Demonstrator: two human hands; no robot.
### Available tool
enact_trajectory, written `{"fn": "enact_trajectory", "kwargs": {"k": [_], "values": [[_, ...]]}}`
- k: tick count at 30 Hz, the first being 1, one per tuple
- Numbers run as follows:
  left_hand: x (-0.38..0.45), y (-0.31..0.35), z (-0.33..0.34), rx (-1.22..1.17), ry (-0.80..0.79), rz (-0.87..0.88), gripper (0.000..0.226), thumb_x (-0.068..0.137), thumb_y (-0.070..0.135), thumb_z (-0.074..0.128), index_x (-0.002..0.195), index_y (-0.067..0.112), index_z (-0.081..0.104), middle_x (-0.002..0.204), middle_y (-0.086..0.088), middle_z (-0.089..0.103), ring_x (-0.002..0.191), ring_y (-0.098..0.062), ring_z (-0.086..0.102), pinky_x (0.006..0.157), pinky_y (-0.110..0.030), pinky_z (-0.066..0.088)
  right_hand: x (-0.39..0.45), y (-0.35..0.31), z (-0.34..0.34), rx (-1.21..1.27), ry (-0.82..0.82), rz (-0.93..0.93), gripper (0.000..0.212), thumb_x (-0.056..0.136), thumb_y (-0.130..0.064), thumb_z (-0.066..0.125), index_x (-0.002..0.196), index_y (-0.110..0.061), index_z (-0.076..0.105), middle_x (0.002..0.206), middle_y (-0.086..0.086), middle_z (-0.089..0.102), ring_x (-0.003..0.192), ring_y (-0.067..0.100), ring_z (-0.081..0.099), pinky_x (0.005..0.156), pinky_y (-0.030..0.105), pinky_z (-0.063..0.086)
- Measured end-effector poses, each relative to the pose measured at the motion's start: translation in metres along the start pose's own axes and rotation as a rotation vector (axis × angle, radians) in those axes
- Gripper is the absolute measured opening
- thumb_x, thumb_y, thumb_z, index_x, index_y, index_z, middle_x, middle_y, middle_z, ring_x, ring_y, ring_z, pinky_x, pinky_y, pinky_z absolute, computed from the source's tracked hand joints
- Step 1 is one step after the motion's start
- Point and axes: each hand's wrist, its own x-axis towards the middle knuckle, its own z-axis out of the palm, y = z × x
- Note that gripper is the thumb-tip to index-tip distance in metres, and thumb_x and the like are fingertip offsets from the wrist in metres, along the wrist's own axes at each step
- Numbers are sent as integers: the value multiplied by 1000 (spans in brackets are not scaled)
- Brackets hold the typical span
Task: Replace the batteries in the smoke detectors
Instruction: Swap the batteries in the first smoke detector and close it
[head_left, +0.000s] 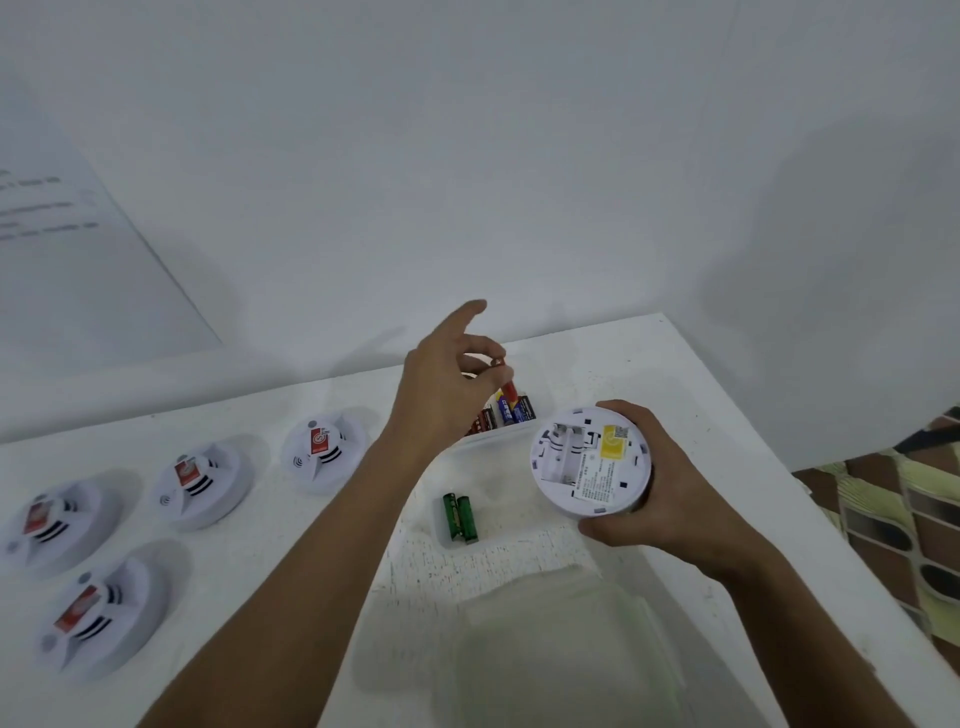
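A white surface (727, 415) is seen from above, set against a white wall. Near its far edge, a fresh battery (508, 389) with a red-and-blue wrapper is pinched upright between thumb and curled fingers of the left hand (447, 384), with the index finger pointing up and away. It is held just above a clear tray (498, 434) where more batteries (511, 410) stand in a row.

Toward the right edge, an upturned smoke detector (589, 460) is gripped by the right hand (660, 483), fingers wrapped round its rim. Its battery slot (563, 449) is open and appears empty.

Two green batteries (460, 518), probably the spent ones, lie together in the middle of the surface, between both hands. Four more smoke detectors (200, 483) rest face up along the left side. A clear plastic bag or container (561, 634), blurred, lies near the front edge.

Risks from here: the fresh battery is held only by its top, so it could slip during the move across. It could also be seated the wrong way round, as the polarity marks cannot be made out. The green pair could be mistaken for new stock.
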Motion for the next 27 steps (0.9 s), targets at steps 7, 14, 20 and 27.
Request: {"fn": "enact_trajectory", "kwargs": {"k": [7, 14, 20, 27], "values": [[-43, 28, 6, -157, -150, -6, 50, 78, 13, 80, 119, 31, 60, 92, 9, 76, 87, -12, 71, 89, -40, 56, 3, -8, 11, 0, -54, -58, 89, 58, -5, 86, 132, -25, 42, 115, -16, 59, 110, 10, 60, 82, 22, 55], [-59, 20, 15, 24, -65, 149, 28, 78, 22, 80, 104, 24, 71, 84, 28, 67, 79, 3, 62, 78, -16, 52, 4, -10, 12, 14, -75, -78, 89, 57, 0, 84, 133, -21, 41, 116, -14, 59, 111, 11, 60, 83, 22, 55], [-71, 8, 12, 233, -114, 351, 32, 84, 38, 67, 115, 27, 70, 87, 39, 56, 89, -3, 56, 78, -21, 47, 4, -8, 8, 63, -100, -59, 93, 55, 6, 82, 135, -20, 43, 119, -3, 61, 110, 17, 62, 84, 29, 57], [-75, -2, -8, 128, -497, 121, 112, 53, 42, 90, 146, 45, 27, 132, 38, 48, 128, 12, 42, 108, -19, 36, 6, -6, 8, 97, -143, -2, 93, 54, 0, 84, 136, -19, 43, 122, -1, 61, 115, 19, 60, 84, 31, 56]]}}
